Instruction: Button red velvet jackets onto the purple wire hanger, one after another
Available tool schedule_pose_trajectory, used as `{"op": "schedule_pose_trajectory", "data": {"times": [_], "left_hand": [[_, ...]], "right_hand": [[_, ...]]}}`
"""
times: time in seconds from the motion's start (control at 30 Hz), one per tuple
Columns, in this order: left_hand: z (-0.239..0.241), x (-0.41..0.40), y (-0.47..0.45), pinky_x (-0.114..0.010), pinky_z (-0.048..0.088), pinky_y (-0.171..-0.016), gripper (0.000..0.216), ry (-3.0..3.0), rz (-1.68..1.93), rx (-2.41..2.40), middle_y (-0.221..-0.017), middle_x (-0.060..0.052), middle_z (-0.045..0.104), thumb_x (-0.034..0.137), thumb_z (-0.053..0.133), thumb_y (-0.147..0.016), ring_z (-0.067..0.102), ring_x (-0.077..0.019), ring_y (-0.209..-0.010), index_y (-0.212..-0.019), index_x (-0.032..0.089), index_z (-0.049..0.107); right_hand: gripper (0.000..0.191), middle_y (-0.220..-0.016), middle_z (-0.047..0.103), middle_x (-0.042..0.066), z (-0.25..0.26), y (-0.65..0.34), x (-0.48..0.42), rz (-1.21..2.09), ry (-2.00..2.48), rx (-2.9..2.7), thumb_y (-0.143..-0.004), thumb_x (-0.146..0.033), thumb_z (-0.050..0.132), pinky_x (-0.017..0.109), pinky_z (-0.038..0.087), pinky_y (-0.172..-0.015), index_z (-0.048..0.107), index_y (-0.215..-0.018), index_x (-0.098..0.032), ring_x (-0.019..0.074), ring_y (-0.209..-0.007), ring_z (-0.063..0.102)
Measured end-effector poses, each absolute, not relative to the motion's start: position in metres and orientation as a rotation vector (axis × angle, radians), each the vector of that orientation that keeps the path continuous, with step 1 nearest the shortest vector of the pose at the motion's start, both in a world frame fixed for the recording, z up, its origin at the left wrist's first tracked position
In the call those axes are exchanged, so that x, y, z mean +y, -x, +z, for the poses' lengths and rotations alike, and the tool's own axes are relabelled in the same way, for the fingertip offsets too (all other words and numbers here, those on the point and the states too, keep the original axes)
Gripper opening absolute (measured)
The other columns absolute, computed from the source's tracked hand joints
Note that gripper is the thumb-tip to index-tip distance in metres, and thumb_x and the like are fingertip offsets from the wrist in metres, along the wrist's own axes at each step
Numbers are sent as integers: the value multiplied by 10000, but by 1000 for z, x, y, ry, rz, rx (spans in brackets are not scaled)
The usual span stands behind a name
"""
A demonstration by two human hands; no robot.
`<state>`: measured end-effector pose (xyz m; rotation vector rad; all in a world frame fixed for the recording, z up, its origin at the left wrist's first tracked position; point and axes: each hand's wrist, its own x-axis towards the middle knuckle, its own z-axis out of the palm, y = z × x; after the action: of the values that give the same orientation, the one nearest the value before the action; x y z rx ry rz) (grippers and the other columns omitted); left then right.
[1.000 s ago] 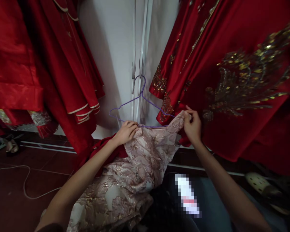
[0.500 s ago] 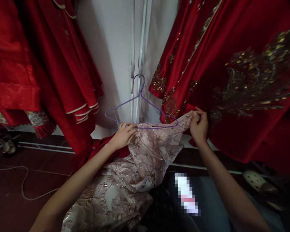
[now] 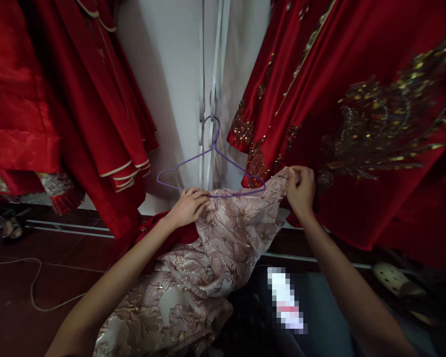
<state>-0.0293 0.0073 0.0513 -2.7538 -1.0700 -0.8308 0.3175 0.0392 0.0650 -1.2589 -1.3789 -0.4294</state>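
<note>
A pale pink brocade garment (image 3: pixel 230 233) with shiny gold-toned flowers hangs between my hands and spreads over my lap. My left hand (image 3: pixel 189 206) is closed on its upper edge, right at the bottom bar of a purple wire hanger (image 3: pixel 214 146). With my right hand (image 3: pixel 301 191) I pinch the garment's far right corner, out past the hanger's right end. The hanger's hook loops at a pale metal rail upright in front of me. A dark red cloth (image 3: pixel 186 235) lies beneath my left wrist.
Red garments (image 3: pixel 107 99) hang at the left, and a red gown (image 3: pixel 357 198) with gold sequins hangs at the right. A white cable (image 3: pixel 33 282) curves over the tiled floor. A pale clog with holes (image 3: pixel 388 278) sits at lower right.
My right hand has shifted slightly left with the garment's corner. The hanger's right end has also moved a little left. My left hand keeps its hold.
</note>
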Motion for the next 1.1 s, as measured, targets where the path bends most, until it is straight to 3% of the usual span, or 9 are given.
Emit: {"op": "schedule_pose_trajectory", "data": {"times": [0.27, 0.53, 0.67, 0.9, 1.1], "left_hand": [[50, 5, 30, -407, 341, -964, 281, 2856, -979, -1065, -1174, -34, 593, 313, 363, -908, 472, -201, -1092, -985, 230, 621], [35, 20, -16, -380, 361, -975, 293, 2991, -1474, -1082, -1148, -41, 615, 323, 353, -916, 515, -177, -1101, -1000, 227, 618], [33, 35, 13, -360, 366, -968, 301, 2940, -1391, -1119, -1121, -46, 606, 346, 368, -909, 514, -173, -1067, -1025, 217, 614], [-4, 82, 129, -399, 347, -927, 313, 2180, -1280, -1763, -1012, -80, 570, 408, 448, -853, 483, -224, -1009, -933, 210, 678], [-15, 106, 165, -395, 323, -964, 258, 2411, -1181, -1695, -1078, -37, 608, 425, 525, -793, 492, -212, -1045, -847, 244, 700]], "right_hand": [[291, -897, 546, 96, 83, -299, 40, -454, 1283, -1455, -881, -398, 380, 382, 415, -794, 594, -912, -203, 233, -867, 512], [273, -872, 608, 66, 92, -259, 47, -345, 1326, -1584, -898, -387, 350, 397, 358, -829, 570, -937, -230, 234, -837, 530], [295, -829, 625, 53, 91, -256, 46, -313, 1382, -1557, -878, -453, 382, 406, 314, -846, 571, -850, -228, 238, -822, 520], [438, -699, 619, 29, 105, -264, 49, -401, 1411, -1544, -837, -571, 393, 355, 325, -779, 580, -692, -203, 210, -729, 525], [455, -659, 626, 11, 112, -268, 57, -323, 1389, -1580, -827, -585, 411, 328, 330, -768, 564, -636, -201, 183, -664, 535]]}}
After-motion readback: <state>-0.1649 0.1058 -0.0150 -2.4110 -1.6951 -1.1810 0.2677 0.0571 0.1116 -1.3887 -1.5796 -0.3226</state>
